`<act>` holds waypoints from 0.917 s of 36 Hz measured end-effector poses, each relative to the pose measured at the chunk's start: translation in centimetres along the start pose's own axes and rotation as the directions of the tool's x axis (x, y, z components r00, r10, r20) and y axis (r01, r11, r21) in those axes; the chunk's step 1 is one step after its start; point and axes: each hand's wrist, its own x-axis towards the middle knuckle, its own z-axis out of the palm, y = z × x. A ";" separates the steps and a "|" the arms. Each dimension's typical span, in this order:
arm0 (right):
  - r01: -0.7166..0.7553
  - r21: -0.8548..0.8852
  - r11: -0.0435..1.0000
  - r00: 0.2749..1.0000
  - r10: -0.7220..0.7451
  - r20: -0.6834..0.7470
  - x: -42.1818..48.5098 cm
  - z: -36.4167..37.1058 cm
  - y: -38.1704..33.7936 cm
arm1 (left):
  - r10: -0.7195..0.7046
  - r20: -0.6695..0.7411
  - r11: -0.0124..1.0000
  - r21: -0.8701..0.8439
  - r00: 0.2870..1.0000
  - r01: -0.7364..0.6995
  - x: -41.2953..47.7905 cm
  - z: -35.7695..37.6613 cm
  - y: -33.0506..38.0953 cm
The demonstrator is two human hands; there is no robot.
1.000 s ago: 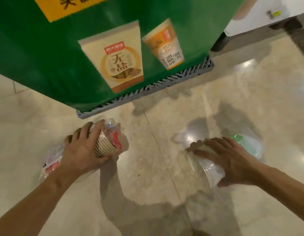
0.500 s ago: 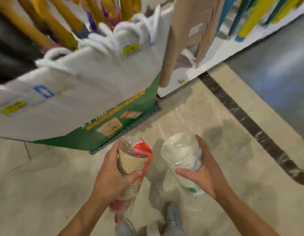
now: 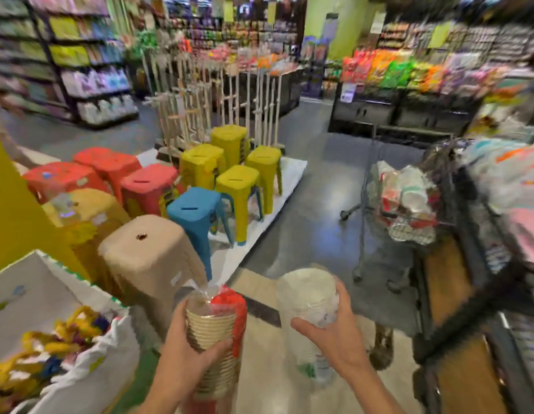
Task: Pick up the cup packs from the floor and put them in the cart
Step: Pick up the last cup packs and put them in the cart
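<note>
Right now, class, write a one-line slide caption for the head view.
Left hand grips the brown cup pack, right hand the white cup pack; the cart stands ahead.

Plastic stools crowd a low white platform (image 3: 291, 171): three red stools (image 3: 107, 162) at the left, four yellow stools (image 3: 237, 179) behind and to the right, and one blue stool (image 3: 195, 206) in front of them. Nearer stands a tan stool stack (image 3: 146, 252), with a mustard stool (image 3: 89, 204) just beside it. Pale wooden racks (image 3: 218, 97) rise behind the stools. A white bin (image 3: 44, 291) at lower left holds blurred yellow goods (image 3: 62, 339). Stocked shelves (image 3: 80, 70) line the left aisle, and a bright snack display (image 3: 394, 70) fills the far right. The grey floor (image 3: 313, 228) meets beige tile (image 3: 271, 372) at a dark strip.
</note>
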 end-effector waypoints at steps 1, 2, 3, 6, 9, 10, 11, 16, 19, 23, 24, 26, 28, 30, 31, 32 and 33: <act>0.017 -0.006 1.000 0.999 -0.017 -0.027 0.5 -1.8 -0.4 | 0.014 0.028 1.000 0.001 1.000 -0.014 0.6 1.2 1.6; 0.031 -0.009 0.999 0.998 -0.032 -0.053 1.0 -3.6 -0.7 | 0.028 0.057 1.000 0.000 0.998 -0.028 1.1 2.6 3.1; 0.039 -0.010 0.999 0.996 -0.040 -0.080 1.4 -5.2 -0.9 | 0.032 0.083 0.999 -0.003 0.996 -0.032 1.6 4.0 4.4; 0.047 -0.024 0.999 0.984 -0.050 -0.172 2.4 -9.5 -1.1 | 0.054 0.158 0.998 -0.033 0.986 -0.050 3.3 8.2 7.6; 0.001 -0.014 1.000 0.967 -0.004 -0.255 3.2 -13.1 -0.9 | 0.084 0.185 0.996 -0.046 0.979 -0.077 5.1 12.0 10.4; -0.002 -0.009 1.000 0.961 0.000 -0.276 3.4 -14.2 -0.7 | 0.088 0.199 0.996 -0.044 0.976 -0.081 5.6 13.1 11.2; -0.003 -0.010 1.000 0.955 0.000 -0.297 3.8 -15.2 -0.4 | 0.092 0.215 0.995 -0.042 0.972 -0.085 6.2 14.2 11.9; -0.019 -0.014 1.000 0.925 0.012 -0.380 6.3 -19.2 0.5 | 0.126 0.317 0.992 -0.058 0.940 -0.114 9.8 19.2 15.1; -0.034 -0.038 0.999 0.909 0.015 -0.415 8.5 -20.6 1.3 | 0.147 0.331 0.988 -0.092 0.932 -0.123 12.2 22.0 16.6; -0.065 -0.065 0.996 0.884 0.027 -0.467 12.4 -21.9 2.2 | 0.162 0.411 0.984 -0.135 0.897 -0.116 16.7 25.4 18.1; -0.072 -0.063 0.995 0.875 0.033 -0.482 13.5 -22.2 2.4 | 0.174 0.426 0.982 -0.143 0.888 -0.124 18.0 26.2 18.4; -0.095 -0.052 0.994 0.858 0.055 -0.512 15.8 -22.6 2.4 | 0.197 0.447 0.978 -0.153 0.873 -0.142 20.6 27.6 18.9; -0.093 -0.066 0.994 0.842 0.043 -0.538 18.2 -22.8 2.2 | 0.200 0.462 0.975 -0.177 0.864 -0.132 23.1 28.9 19.5; -0.093 -0.098 0.991 0.828 0.022 -0.560 20.7 -23.2 2.0 | 0.201 0.485 0.973 -0.197 0.851 -0.117 25.8 30.2 20.4; -0.093 -0.109 0.990 0.823 0.014 -0.568 21.9 -23.4 2.0 | 0.205 0.496 0.972 -0.207 0.844 -0.115 27.2 31.0 20.9; -0.094 -0.113 0.989 0.820 0.013 -0.573 23.0 -23.6 2.0 | 0.212 0.505 0.969 -0.217 0.837 -0.114 28.4 31.7 21.3; -0.095 -0.109 0.989 0.818 0.015 -0.575 24.2 -23.8 2.1 | 0.219 0.513 0.967 -0.225 0.830 -0.117 29.7 32.4 21.7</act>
